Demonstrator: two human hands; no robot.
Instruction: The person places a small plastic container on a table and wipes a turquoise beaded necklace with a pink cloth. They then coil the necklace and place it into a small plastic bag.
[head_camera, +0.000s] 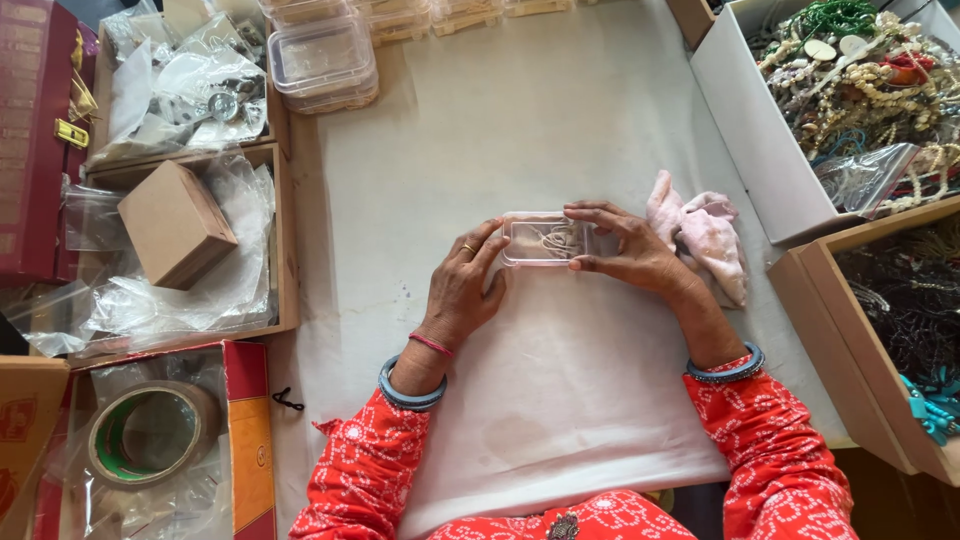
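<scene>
Both hands are on a small clear plastic box at the middle of the white-covered desk, a thin pale chain coiled inside it. The left hand steadies the left end with fingertips, its grip pressed lightly against the wall; the right hand caps the right end, thumb near side, fingers far side, pinching the box. It looks light, stiff and slick, likely to crack if squeezed, so the short ends seem the best hold. A pink cloth lies just right of it.
</scene>
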